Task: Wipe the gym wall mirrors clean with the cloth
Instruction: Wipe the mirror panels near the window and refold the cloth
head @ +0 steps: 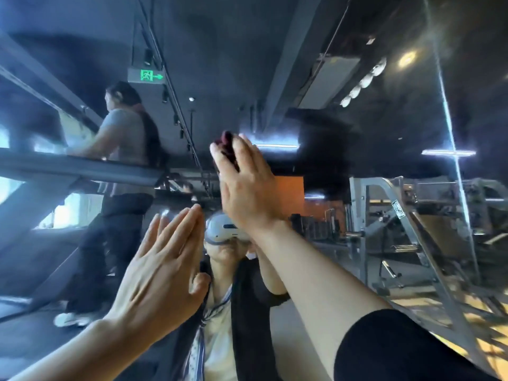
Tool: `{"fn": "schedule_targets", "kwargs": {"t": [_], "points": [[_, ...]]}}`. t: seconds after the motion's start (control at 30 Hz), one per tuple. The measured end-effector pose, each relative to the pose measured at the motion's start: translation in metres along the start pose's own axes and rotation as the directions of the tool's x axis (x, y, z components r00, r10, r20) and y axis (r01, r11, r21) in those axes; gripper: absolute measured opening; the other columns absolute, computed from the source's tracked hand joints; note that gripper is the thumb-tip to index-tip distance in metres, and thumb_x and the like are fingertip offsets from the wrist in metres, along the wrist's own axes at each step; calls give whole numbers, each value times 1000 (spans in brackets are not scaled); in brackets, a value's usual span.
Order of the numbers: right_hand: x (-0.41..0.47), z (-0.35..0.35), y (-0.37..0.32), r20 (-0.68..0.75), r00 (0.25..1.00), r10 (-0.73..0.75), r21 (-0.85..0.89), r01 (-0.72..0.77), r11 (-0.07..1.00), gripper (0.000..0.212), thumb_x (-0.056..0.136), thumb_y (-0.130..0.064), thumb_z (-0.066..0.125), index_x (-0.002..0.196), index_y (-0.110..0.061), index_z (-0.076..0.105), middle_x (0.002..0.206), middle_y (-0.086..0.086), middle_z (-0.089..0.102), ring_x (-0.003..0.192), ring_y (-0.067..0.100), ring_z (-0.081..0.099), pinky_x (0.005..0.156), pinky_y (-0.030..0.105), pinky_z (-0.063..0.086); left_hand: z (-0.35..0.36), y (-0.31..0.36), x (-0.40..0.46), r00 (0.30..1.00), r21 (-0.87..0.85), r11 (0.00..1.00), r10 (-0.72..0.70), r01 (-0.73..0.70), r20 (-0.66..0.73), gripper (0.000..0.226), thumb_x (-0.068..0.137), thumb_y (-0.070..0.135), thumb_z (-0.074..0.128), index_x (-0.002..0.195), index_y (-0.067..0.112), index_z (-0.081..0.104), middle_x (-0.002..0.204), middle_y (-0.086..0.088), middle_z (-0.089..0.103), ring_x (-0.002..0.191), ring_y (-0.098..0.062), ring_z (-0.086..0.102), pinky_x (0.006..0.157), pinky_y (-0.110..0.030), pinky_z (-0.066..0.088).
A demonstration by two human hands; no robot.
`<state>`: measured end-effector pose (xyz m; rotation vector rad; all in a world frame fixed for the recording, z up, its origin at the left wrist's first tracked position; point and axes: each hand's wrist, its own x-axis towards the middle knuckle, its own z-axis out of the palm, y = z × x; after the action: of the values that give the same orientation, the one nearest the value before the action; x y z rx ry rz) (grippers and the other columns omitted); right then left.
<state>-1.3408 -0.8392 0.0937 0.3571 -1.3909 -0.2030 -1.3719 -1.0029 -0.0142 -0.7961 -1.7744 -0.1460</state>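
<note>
Head view: looking up at a big wall mirror (357, 133), with both arms reaching out to it.

Right hand (247, 185): raised high, at about 12 o'clock from the middle of the view; fingers fairly straight and close together, pressing a dark red cloth (227, 145) flat on the glass.

Cloth: bunched under the right fingertips; only a small lump peeks out at 11 o'clock from that hand.

Cloth long way: cannot tell, too much hidden by the fingers.

Left hand (159, 273): lower, at about 7 o'clock from the right hand; fingers straight and together, holding nothing, tips pointing to 1 o'clock; looks close to or on the glass, cannot tell if touching.

Nearer hand: right one, already on the cloth; left one well apart from it.

Right arm long way: runs from 5 o'clock up to 11 o'clock, black sleeve (398, 347) at the low end.

Mirror seam (450, 138): thin bright line off at 3 o'clock from the cloth, running up and down with a tilt.

Seen in the glass: another person (121, 160) at 9 o'clock, a green exit sign (147, 76) at 11 o'clock, gym machines (398, 221) at 4 o'clock.

Next move, a guess: slide the cloth sideways or down across the glass; most of the mirror spreads toward 3 o'clock and 9 o'clock.

Watch out: cloth held only by flat fingers, could slip out if the push goes soft.
</note>
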Motion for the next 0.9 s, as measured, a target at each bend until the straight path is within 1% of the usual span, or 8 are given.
{"fn": "schedule_targets", "kwargs": {"t": [0.07,0.23,0.4,0.47,0.6,0.77,0.83,0.9], "points": [[-8,-26,41,-90,988,122,-104,-132,986,41,96,-10,52,136,-9,62,137,25,54,129,41,49,109,49,44,-6,24,-1,999,-58,998,12,-14,-37,98,68,34,74,152,1,36,162,-13,25,152,-22,16,124,-42,8],[-46,-70,100,-144,891,430,-214,-453,866,44,101,-19,43,144,-15,54,148,23,45,135,39,44,105,49,47,2,42,-21,999,0,1000,3,-3,39,97,70,38,70,153,4,33,164,-10,21,154,-19,11,124,-42,5],[-53,-57,62,-258,792,553,-238,-607,758,45,104,-20,37,146,-10,49,151,25,41,141,41,38,110,51,42,0,48,-29,1000,63,998,-3,1,26,88,74,35,63,151,1,36,162,-13,26,151,-24,21,123,-46,10],[-53,-35,21,-209,851,483,-166,-517,840,43,104,-19,40,144,-7,52,147,28,44,139,44,39,110,54,42,-1,52,-29,999,37,999,-18,17,30,87,74,35,63,150,2,38,161,-13,28,150,-25,24,122,-47,13],[-53,3,-67,9,982,190,0,-190,982,43,105,-22,40,141,-5,55,145,27,49,140,43,38,114,55,36,-2,40,-52,998,-46,999,-14,17,53,86,76,35,66,153,10,37,162,-6,29,151,-22,23,124,-46,8],[-68,5,-89,94,995,-12,46,8,999,37,101,-15,49,135,-7,62,144,23,52,140,40,40,120,49,27,0,20,-105,998,-9,999,-42,43,39,74,92,42,38,156,7,28,165,-6,20,151,-25,24,124,-48,9],[-81,-4,-74,155,972,-175,31,172,985,38,99,-13,52,136,-8,62,145,22,51,141,39,41,121,47,27,5,27,-108,995,-22,996,-90,91,41,79,86,42,41,156,5,28,165,-8,21,151,-26,24,124,-49,9],[-92,-19,-43,181,959,-217,-2,221,975,38,100,-15,54,137,-9,61,146,23,51,141,38,41,120,47,29,12,38,-105,989,-32,988,-147,148,24,85,82,42,45,155,2,28,164,-11,21,151,-28,22,123,-48,9]]}}
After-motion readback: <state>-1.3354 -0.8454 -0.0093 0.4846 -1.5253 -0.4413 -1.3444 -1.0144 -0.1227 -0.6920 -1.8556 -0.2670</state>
